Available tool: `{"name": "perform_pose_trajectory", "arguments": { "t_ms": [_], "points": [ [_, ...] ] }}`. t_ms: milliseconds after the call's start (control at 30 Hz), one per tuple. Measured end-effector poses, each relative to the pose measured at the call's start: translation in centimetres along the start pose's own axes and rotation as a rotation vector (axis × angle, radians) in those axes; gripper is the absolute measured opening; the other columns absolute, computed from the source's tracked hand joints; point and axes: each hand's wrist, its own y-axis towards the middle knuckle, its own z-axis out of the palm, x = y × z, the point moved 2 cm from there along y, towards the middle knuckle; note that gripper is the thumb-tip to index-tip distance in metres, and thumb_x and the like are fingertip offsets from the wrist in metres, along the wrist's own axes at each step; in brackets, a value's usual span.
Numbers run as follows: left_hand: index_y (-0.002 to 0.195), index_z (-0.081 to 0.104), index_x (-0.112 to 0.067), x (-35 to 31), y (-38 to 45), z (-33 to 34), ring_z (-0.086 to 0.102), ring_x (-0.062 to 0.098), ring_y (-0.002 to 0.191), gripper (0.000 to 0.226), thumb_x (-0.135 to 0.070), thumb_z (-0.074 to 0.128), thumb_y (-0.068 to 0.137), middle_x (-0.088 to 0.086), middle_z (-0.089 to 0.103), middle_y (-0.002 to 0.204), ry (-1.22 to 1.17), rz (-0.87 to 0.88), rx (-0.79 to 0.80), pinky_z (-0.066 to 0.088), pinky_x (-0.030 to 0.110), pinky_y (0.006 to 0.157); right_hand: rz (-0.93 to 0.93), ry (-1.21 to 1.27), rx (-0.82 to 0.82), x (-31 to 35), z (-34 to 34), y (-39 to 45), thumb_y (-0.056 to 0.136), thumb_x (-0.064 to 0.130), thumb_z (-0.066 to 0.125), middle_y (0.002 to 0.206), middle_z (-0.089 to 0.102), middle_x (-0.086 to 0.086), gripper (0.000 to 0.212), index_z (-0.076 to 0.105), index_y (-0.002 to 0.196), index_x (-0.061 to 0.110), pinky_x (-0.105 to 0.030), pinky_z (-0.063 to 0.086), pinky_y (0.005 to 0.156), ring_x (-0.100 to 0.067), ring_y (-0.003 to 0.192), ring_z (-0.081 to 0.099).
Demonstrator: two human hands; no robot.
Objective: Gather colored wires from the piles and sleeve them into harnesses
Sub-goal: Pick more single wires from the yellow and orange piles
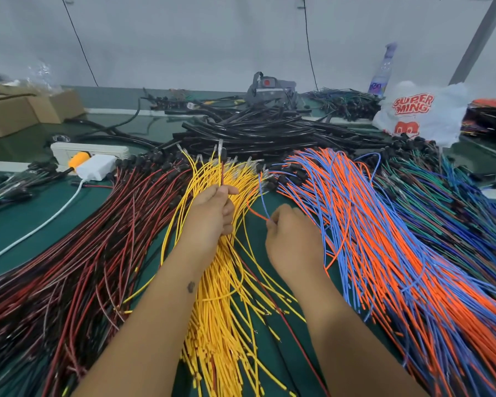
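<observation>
Piles of wires fan out over the green table (40, 222): red and black wires (78, 253) on the left, yellow wires (221, 296) in the middle, orange and blue wires (384, 239) to the right, green and dark blue wires (453, 202) at the far right. My left hand (212, 213) is above the yellow pile and pinches a red-and-black wire pair (221, 167) that stands up with a clear terminal at its tip. My right hand (289, 239) pinches an orange wire and a blue wire (259, 204) at the pile's left edge.
A heap of black sleeve tubes (255, 130) lies behind the wires. A white power strip (89, 151) with an orange plug and white adapter sits at the left. Cardboard boxes (17, 110) are at the far left, a white plastic bag (421, 113) and a bottle (382, 73) at the right.
</observation>
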Motion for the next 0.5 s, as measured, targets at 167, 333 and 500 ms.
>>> {"name": "perform_pose_trajectory", "arguments": {
  "t_ms": [167, 333, 500],
  "points": [
    [0.093, 0.060, -0.013, 0.2, -0.3, 0.0, 0.044, 0.008, 0.040, 0.029, -0.016, 0.034, 0.105, -0.006, 0.051, 0.049, 0.046, 0.048, -0.045, 0.039, 0.019, 0.039, 0.003, 0.453, -0.206, 0.5, -0.6, -0.5, 0.100, 0.020, 0.046, 0.091, 0.062, 0.001, 0.005, 0.047, 0.096, 0.020, -0.042, 0.044, 0.068, -0.028, 0.084, 0.058],
    [0.090, 0.059, -0.007, -0.3, -0.2, 0.3, 0.070, 0.019, 0.064, 0.028, -0.011, 0.035, 0.103, 0.011, 0.073, 0.076, -0.214, 0.006, -0.019, 0.058, 0.027, 0.058, -0.224, 0.433, -0.069, 1.5, 0.0, -1.2, 0.095, 0.018, 0.053, 0.080, 0.066, -0.003, 0.009, 0.053, 0.090, 0.025, -0.047, 0.048, 0.068, -0.033, 0.079, 0.060],
    [0.098, 0.060, -0.003, -0.9, -0.5, 0.0, 0.070, 0.019, 0.066, 0.026, -0.011, 0.036, 0.102, 0.010, 0.072, 0.075, -0.349, 0.012, 0.069, 0.058, 0.031, 0.066, -0.223, 0.393, 0.046, 1.4, 0.4, -1.2, 0.089, 0.017, 0.062, 0.073, 0.064, 0.001, 0.019, 0.050, 0.076, 0.024, -0.045, 0.050, 0.068, -0.030, 0.075, 0.058]
  ]
}}
